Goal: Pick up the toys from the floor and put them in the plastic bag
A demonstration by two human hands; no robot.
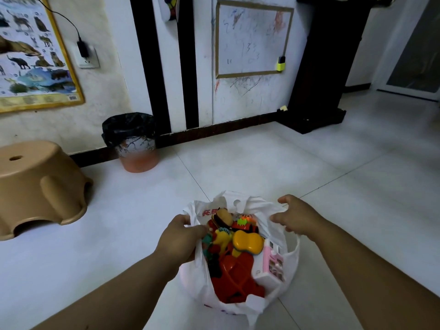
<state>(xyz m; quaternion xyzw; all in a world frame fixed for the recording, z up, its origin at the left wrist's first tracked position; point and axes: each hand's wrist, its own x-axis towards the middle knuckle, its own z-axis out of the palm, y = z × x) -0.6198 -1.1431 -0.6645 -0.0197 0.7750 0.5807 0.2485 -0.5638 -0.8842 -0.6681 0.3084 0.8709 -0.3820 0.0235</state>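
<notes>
The plastic bag (pixel 197 277) stood on the floor (pixel 262 163) directly below the camera, with the toys (pixel 235 275) packed inside it up to the mouth. The left hand (pixel 181 236) gripped the left rim. The right hand (pixel 297 217) had its fingers curled round the right rim, although the fingertips were partly hidden by the plastic. No toy lay on the visible floor, so collection appeared complete or nearly so. Floor behind the stool (pixel 40 186) and the waste bin (pixel 135 148), and below the frame edge, could not be checked. Toys deeper in the bag were covered, and the red print on the bag was folded and illegible.
</notes>
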